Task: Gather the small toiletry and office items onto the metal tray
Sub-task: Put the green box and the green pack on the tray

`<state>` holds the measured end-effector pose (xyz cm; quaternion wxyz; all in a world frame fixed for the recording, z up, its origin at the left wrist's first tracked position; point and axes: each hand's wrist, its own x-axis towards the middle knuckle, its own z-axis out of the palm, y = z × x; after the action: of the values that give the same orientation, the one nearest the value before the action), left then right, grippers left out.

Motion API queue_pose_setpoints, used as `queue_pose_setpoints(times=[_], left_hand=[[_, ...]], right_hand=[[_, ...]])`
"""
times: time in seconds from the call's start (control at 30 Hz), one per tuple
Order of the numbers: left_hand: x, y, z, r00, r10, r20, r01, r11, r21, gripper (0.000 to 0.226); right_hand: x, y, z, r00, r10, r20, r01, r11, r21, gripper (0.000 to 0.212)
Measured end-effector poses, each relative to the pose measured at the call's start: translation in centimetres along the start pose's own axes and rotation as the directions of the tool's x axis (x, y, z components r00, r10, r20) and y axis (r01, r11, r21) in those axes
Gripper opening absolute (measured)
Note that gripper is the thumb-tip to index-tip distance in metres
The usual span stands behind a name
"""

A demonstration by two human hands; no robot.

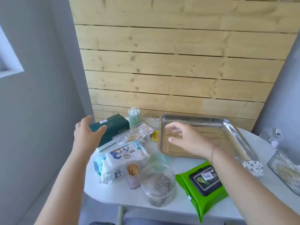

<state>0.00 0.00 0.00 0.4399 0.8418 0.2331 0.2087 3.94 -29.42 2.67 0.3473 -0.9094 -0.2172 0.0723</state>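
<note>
The metal tray (230, 127) lies at the back right of the white table, with nothing in it. My right hand (186, 138) hovers open over the tray's left half. My left hand (86, 132) is open at the left end of a dark green tissue box (113, 127), thumb resting on its top. A bag of cotton swabs (136, 137) lies right of the box, with a baby wipes pack (120, 158) in front. A toothpick holder (133, 174), a clear jar of paper clips (158, 181) and a green wipes pack (203, 184) line the front.
A cup of green-stemmed swabs (134, 117) stands at the back. A small yellow item (155, 136) sits at the tray's left edge. Right of the tray are a cotton swab tub (252, 166) and glass containers (285, 169). A wooden plank wall (178, 62) rises behind the table.
</note>
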Motion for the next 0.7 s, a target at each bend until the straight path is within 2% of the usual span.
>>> queue_pose_setpoints(times=[0.07,0.1,0.2,0.23,0.33,0.43,0.53,0.6,0.7], left_hand=[[0.9,-0.6,0.3,0.985,-0.17,0.011,0.17,0.979,-0.113,0.069],[1.7,-1.2,0.7,0.964,-0.259,0.062,0.266,0.944,-0.193,0.068],[3.3,-2.6,1.7,0.865,-0.443,0.234,0.501,0.763,-0.409,0.058],[3.9,-3.4,1.8,0.852,-0.455,0.26,0.524,0.722,-0.452,0.056],[4.7,-4.3,2.0,0.855,-0.438,0.278,0.519,0.702,-0.488,0.054],[5.3,-5.0,2.4,0.84,-0.453,0.298,0.542,0.678,-0.496,0.054],[5.5,-5.4,2.1,0.837,-0.467,0.284,0.546,0.68,-0.49,0.078],[5.8,-6.4,1.9,0.847,-0.445,0.289,0.53,0.683,-0.503,0.092],[5.0,-4.1,0.8,0.894,-0.347,0.282,0.447,0.695,-0.563,0.07]], right_hand=[[3.6,-2.4,1.3,0.999,0.004,0.046,-0.008,0.997,0.075,0.044],[6.0,-3.7,2.3,0.997,0.011,0.081,-0.019,0.995,0.094,0.046],[12.4,-6.3,5.6,0.984,0.043,0.171,-0.063,0.991,0.116,0.048],[14.0,-6.7,6.7,0.978,0.07,0.197,-0.09,0.991,0.094,0.048],[17.2,-7.2,9.5,0.963,0.124,0.239,-0.138,0.99,0.042,0.025],[17.9,-7.6,11.1,0.963,0.156,0.22,-0.171,0.984,0.049,0.033],[18.1,-7.8,11.5,0.972,0.145,0.184,-0.164,0.983,0.088,0.029],[17.9,-8.1,11.4,0.976,0.138,0.169,-0.162,0.977,0.139,0.034],[17.3,-9.0,10.4,0.99,0.093,0.109,-0.12,0.956,0.267,0.033]])
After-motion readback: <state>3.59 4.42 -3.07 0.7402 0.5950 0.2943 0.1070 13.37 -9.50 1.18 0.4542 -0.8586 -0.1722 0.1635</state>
